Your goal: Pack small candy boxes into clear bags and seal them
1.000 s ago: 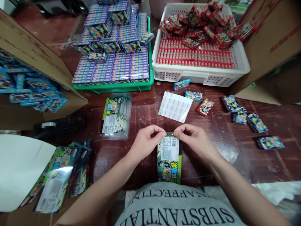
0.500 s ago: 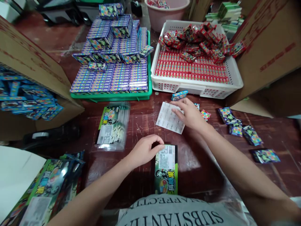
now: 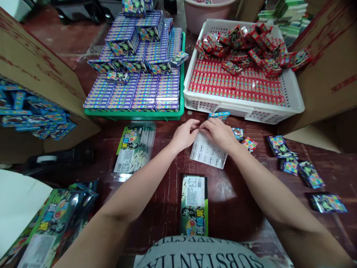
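As I look on remotely, I see stacked printed plastic pouches (image 3: 134, 149), the left hand (image 3: 184, 137), a sticker sheet (image 3: 208, 153) on the counter (image 3: 164, 212), the right hand (image 3: 219, 135) over it, both half-curled at its far edge; I cannot tell their grip.

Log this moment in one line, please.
left hand: at sticker sheet's far end | right hand: over sheet's far part | middle green packet: on table, neither hand touching

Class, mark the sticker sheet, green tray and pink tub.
Sticker sheet (image 3: 208, 153): head view, its uncovered part.
Green tray (image 3: 134, 115): head view, its front rim.
Pink tub (image 3: 206, 18): head view, its outer wall.
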Tool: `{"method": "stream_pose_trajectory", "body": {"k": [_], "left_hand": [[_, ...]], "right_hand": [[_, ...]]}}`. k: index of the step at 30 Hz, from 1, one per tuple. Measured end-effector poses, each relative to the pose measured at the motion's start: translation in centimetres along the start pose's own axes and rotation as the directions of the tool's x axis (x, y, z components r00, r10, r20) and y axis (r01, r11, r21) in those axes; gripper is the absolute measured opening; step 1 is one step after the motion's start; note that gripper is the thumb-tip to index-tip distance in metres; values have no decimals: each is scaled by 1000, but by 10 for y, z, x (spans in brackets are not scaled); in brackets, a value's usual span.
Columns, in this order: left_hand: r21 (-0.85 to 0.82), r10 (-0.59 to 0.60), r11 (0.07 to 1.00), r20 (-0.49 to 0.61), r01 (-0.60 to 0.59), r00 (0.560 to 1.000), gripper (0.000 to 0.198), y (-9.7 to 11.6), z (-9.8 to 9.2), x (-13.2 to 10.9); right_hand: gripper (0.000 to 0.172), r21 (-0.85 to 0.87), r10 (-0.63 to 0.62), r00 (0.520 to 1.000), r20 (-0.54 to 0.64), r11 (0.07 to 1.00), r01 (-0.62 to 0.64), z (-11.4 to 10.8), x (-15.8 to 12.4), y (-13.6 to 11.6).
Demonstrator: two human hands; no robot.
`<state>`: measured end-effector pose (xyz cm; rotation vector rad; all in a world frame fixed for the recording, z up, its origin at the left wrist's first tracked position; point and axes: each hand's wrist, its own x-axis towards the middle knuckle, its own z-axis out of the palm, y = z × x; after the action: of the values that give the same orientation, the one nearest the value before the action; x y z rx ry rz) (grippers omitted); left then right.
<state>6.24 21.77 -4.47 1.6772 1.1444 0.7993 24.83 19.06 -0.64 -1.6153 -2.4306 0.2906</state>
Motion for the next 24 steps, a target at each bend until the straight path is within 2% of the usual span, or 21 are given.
{"method": "stream_pose_trajectory", "body": {"k": [3,5,7,10,12,14,16,19,21,24], "left_hand": [[-36,4,999,71,-1,997,33,0,5,-4],[-112,-2,994,130,16,992,37,1,4,-10],[-148,-36,987,141,57,989,36,2,1,-13],[-50,-104,993,35,106,994,36,9,-9,-17],[98,-44,994,-61,50,997,39,18,-19,-29],[276,86,960,-106,-54,991,38,29,-29,-56],[380,154,915,-28,-132,988,29,37,-34,-92],[308,53,945,193,-112,980,13,41,-30,-144],[227,-8,973,209,-41,978,11,40,-24,-165],[36,-108,994,180,104,978,8,41,-16,-176]], "right_hand": [[25,31,-42,999,-13,999,43,4,-12,4],[24,127,-56,997,-54,990,62,8,-19,7],[23,243,-56,991,-124,966,85,10,-27,8],[19,384,-20,967,-256,915,120,3,-41,1],[16,476,9,955,-295,868,139,-7,-55,-7],[18,611,14,975,-223,781,129,-17,-73,-18],[32,750,-21,998,-57,659,57,-22,-89,-28],[40,852,-97,986,138,520,-68,-21,-104,-40],[39,869,-144,970,195,484,-103,-19,-105,-45],[42,857,-228,941,251,503,-107,-21,-101,-51]]}}
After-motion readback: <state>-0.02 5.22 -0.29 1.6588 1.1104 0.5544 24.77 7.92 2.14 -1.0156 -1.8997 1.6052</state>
